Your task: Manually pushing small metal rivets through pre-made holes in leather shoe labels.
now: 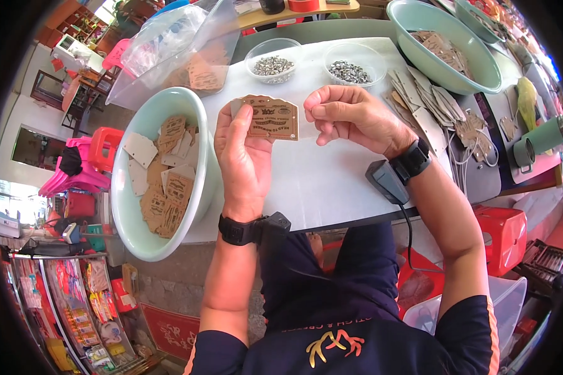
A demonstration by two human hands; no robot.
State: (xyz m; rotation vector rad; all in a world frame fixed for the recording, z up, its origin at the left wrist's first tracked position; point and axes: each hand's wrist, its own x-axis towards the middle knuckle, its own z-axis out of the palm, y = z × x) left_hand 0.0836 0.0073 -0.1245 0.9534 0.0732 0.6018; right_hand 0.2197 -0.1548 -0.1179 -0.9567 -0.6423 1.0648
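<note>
My left hand (241,147) grips a brown printed card tag (273,119) with a scalloped top edge and small holes, held up over the white table covering. The thumb lies across its left side. To its right, just off the tag's edge, my right hand (353,115) has thumb and index finger pinched together; whatever they may hold is too small to make out. Beyond my hands stand two clear plastic tubs, one at left (250,67) and one at right (380,70), both with small silvery metal pieces (349,72) in them.
A pale green basin (122,206) of similar tags stands at left, with a clear plastic bin (225,37) behind it. Flat tags (419,103) with white cords lie at right, below another green basin (481,80). A green bottle (547,135) stands at far right.
</note>
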